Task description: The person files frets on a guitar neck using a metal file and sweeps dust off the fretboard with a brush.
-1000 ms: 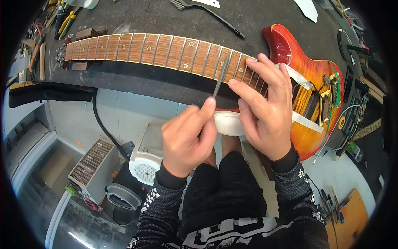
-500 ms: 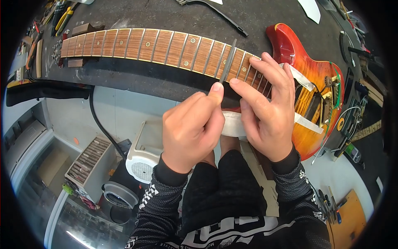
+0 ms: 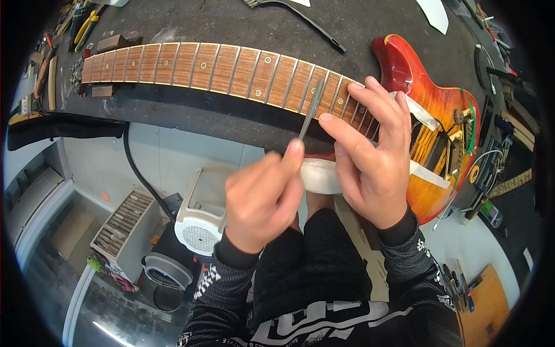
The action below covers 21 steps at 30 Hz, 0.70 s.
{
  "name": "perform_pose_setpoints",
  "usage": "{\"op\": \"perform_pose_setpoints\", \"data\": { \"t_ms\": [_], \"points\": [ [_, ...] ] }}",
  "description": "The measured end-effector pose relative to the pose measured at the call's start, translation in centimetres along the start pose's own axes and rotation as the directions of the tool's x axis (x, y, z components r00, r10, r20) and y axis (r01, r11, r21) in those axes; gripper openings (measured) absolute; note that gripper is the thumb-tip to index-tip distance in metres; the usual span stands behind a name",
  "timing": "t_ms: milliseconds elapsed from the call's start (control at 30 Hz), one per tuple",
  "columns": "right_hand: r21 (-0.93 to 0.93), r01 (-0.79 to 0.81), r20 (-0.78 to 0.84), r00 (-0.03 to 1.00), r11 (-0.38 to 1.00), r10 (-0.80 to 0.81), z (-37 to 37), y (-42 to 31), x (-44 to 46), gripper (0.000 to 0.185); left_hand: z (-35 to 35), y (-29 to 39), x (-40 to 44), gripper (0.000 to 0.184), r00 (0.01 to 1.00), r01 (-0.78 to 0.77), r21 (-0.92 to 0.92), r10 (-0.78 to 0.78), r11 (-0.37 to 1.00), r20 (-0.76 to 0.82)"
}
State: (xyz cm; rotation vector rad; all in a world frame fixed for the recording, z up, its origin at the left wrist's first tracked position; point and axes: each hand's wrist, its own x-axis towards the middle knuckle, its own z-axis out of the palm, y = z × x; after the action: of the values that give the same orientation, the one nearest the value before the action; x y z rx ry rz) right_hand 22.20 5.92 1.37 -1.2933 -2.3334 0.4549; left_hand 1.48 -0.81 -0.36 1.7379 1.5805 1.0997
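Note:
My left hand (image 3: 260, 199) is closed around a thin metal file (image 3: 313, 107), its thumb pressed along the near end. The file lies slantwise across the guitar neck (image 3: 191, 68), roughly in line with the frets, its far tip over the wooden fingerboard. My right hand (image 3: 378, 156) holds nothing; its fingers are spread, with fingertips on the neck's near edge and fingerboard just right of the file. The red-orange sunburst guitar body (image 3: 436, 191) is at the right, partly covered by that hand, with masking tape (image 3: 429, 173) across it.
The guitar lies on a dark workbench (image 3: 191, 23). Wooden blocks (image 3: 113, 42) sit by the headstock end. A black-handled brush (image 3: 300, 23) lies behind the neck. Yellow-handled pliers (image 3: 87, 29) are at the far left. A white stool (image 3: 199, 225) stands below the bench.
My left hand has drawn the file back toward my body and slightly left, so less of it lies over the fingerboard. My right hand has stayed nearly in place.

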Motion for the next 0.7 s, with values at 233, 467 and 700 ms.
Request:
{"op": "perform_pose_setpoints", "data": {
  "t_ms": [233, 467, 700],
  "points": [
    [-0.002, 0.009, -0.004, 1.0, 1.0, -0.009, 0.2, 0.2, -0.1, 0.062, 0.7, -0.2, 1.5, 0.043, 1.0, -0.002, -0.07, 0.0, 0.998, -0.031],
    [0.009, 0.012, -0.009, 1.0, 1.0, -0.012, 0.3, 0.2, -0.1, 0.063, -0.5, -0.1, -2.5, 0.052, 1.0, 0.022, -0.015, -0.022, 1.0, 0.0],
    [-0.005, 0.007, -0.003, 1.0, 1.0, -0.007, 0.2, 0.1, 0.0, 0.063, 1.3, -0.9, 1.6, 0.052, 0.998, -0.029, -0.113, 0.022, 0.993, -0.061]
  ]
}}
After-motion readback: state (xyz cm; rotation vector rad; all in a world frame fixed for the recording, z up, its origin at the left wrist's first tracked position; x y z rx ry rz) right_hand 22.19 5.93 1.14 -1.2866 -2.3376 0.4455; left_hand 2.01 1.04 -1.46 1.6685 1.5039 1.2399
